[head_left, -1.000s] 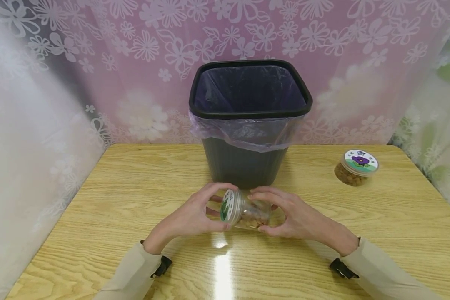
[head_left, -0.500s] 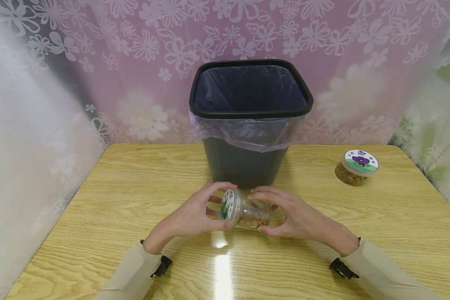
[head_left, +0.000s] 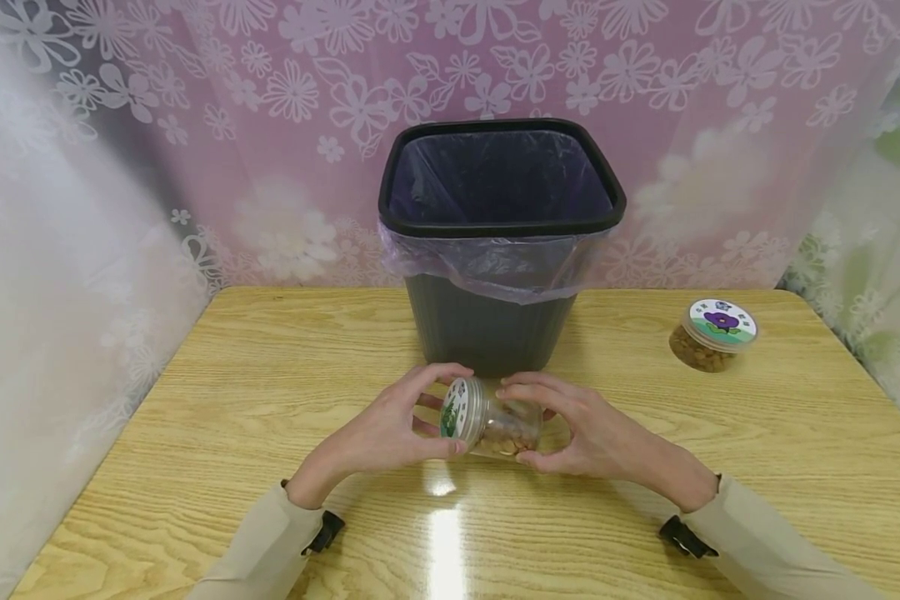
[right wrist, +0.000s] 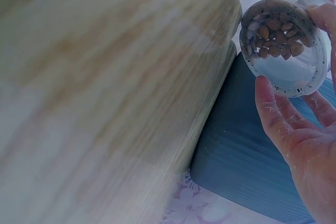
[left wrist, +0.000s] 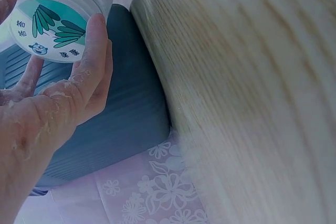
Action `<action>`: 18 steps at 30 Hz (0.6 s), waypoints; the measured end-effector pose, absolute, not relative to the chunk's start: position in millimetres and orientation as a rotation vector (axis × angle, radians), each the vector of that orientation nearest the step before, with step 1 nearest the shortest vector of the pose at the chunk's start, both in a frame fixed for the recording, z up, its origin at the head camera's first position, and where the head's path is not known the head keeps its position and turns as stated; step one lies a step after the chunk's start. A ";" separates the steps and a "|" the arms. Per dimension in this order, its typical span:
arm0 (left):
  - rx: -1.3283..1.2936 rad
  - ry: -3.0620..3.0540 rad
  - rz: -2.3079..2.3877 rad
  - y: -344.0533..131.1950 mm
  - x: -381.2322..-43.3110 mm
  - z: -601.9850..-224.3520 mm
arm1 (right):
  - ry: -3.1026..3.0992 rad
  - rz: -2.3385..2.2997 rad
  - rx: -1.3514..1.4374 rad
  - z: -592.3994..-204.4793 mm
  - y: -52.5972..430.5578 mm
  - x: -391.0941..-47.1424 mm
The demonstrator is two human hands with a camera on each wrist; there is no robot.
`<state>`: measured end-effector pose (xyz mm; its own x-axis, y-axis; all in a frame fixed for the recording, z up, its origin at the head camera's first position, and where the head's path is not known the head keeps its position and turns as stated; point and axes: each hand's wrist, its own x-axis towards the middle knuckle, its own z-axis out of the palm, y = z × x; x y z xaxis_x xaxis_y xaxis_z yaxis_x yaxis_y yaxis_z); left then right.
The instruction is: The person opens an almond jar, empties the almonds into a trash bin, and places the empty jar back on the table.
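From my end I watch the jar (head_left: 512,429) lying on its side just in front of the bin (head_left: 491,329), lid (head_left: 457,412) towards the bin's left. The left hand (head_left: 390,429) has its fingers clamped round the lid end, thumb on the near side. The right hand (head_left: 588,429) has its fingers clamped round the base end. I cannot tell whether the jar touches the worktop (head_left: 285,350) or hangs just above it.

My main worry is a spill. The lid sits on the mouth, but I cannot see how tight it is, and the nuts (right wrist: 275,35) lie loose along the lower wall. If the lid came away with the jar this level, or tipped towards the lid, nuts could pour out in front of the bin.

A slip is my next concern. The plastic looks smooth and the wall is round, so a twist with only the fingers bearing on it could let the jar spin or skid. If the right hand eased off first, the lid alone would carry the weight.

The bin stands close behind, so a wide elbow or a sharp pull might bump it. The tub (head_left: 716,337), to the bin's right, is well apart from both hands and looks at little risk.
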<state>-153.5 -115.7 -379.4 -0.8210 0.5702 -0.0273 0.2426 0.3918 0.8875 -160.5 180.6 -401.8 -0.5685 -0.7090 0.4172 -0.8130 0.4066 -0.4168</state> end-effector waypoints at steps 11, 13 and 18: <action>0.718 2.327 1.390 -116.5 -154.1 -381.3 | -2.481 0.888 1.364 -401.8 180.5 -161.5; 0.734 2.319 1.397 -116.9 -154.6 -382.0 | -2.479 0.892 1.364 -401.6 180.5 -161.4; 0.771 2.307 1.415 -117.2 -155.4 -383.7 | -2.478 0.901 1.363 -401.8 180.5 -161.0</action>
<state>-155.4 -117.2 -383.7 -0.8007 0.5991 0.0044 0.2754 0.3616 0.8907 -161.0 180.5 -401.8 -0.5663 -0.7085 0.4212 -0.8135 0.3983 -0.4238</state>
